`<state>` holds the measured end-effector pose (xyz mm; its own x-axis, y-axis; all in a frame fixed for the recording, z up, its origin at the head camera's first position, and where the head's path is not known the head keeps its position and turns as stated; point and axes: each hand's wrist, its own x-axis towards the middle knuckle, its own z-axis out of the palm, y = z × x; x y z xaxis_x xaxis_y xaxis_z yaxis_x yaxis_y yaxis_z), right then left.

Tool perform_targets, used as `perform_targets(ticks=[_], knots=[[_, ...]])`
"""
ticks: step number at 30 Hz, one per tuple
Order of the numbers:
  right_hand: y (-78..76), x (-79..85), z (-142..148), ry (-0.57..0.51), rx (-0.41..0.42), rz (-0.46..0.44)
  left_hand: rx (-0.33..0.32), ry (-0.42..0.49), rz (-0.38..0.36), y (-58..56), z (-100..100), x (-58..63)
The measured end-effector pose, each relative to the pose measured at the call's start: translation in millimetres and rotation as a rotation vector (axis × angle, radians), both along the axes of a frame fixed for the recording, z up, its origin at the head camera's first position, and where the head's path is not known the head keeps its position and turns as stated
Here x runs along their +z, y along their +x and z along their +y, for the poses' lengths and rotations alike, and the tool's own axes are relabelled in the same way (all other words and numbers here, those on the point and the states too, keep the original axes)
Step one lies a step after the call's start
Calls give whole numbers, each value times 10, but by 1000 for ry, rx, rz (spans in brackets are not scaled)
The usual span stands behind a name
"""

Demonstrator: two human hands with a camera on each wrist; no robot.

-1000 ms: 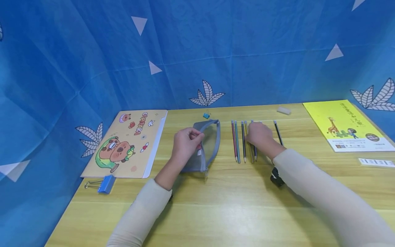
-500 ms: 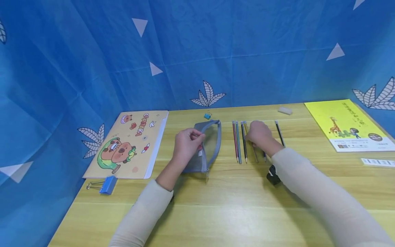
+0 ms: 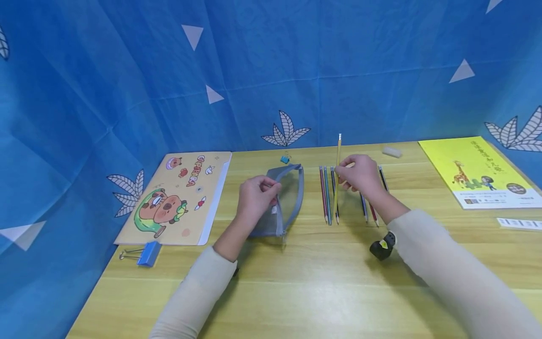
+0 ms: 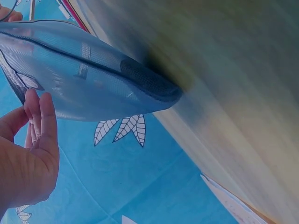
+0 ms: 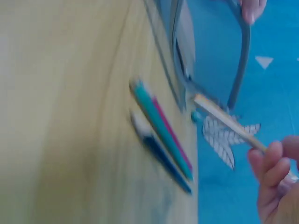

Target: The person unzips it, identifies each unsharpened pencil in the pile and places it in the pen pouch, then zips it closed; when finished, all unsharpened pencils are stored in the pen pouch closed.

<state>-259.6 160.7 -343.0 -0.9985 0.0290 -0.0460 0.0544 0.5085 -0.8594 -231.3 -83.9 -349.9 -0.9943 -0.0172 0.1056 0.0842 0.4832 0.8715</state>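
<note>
My left hand [image 3: 256, 197] pinches the upper edge of a grey mesh zip pouch [image 3: 290, 197], whose mouth gapes toward the right. In the left wrist view the pouch [image 4: 88, 70] bulges, with the thumb and fingertips at its edge. My right hand [image 3: 360, 176] pinches a yellow pencil [image 3: 338, 153] near its middle, raised off the table with its eraser end up. Below it lie a red, a teal and a dark pencil [image 3: 328, 207] side by side. More pencils [image 3: 365, 209] lie partly hidden under the right hand and forearm.
A tan capybara folder [image 3: 173, 197] and blue binder clip [image 3: 147, 254] lie at left. A small teal clip [image 3: 285, 159] sits behind the pouch. An eraser [image 3: 391, 152], yellow book [image 3: 474, 174] and white strip [image 3: 520, 223] lie at right. A blue curtain [image 3: 262, 70] hangs behind.
My right hand has picked the yellow pencil out of the row and lifted it upright. Pencils under that hand shifted to the right. The left hand stays on the pouch.
</note>
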Motion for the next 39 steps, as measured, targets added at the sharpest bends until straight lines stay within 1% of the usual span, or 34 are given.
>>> perform_targets(ticks=[3, 6, 8, 11, 12, 14, 16, 21, 29, 33, 37, 39], knots=[[34, -27, -139, -198, -35, 43, -1, 4, 3, 1, -2, -6], [83, -107, -309, -379, -59, 66, -2, 3, 7, 2, 3, -14], [124, -179, -423, -490, -71, 40, -3, 2, 7, 3, 11, -18], [188, -292, -587, -648, -96, -39, -6, 14, 4, 2, 28, -24], [208, -326, -635, -688, -101, -70, -8, 17, 2, 3, 32, -26], [241, -389, -726, -727, -101, -128, -12, 26, 1, 3, 39, -29], [267, -436, -809, -730, -89, -178, -17, 33, 1, 3, 41, -31], [274, -491, -973, -670, -57, -250, -28, 43, 2, 8, 43, -35], [212, -456, -1063, -590, -15, -314, -51, 22, 13, 15, 57, -32], [172, -423, -1039, -502, 39, -368, -81, 27, 4, 23, 64, -29], [138, -386, -1008, -400, 133, -410, -111, 14, 4, 36, 70, -24], [136, -377, -1004, -373, 163, -434, -112, 4, -1, 43, 73, -23]])
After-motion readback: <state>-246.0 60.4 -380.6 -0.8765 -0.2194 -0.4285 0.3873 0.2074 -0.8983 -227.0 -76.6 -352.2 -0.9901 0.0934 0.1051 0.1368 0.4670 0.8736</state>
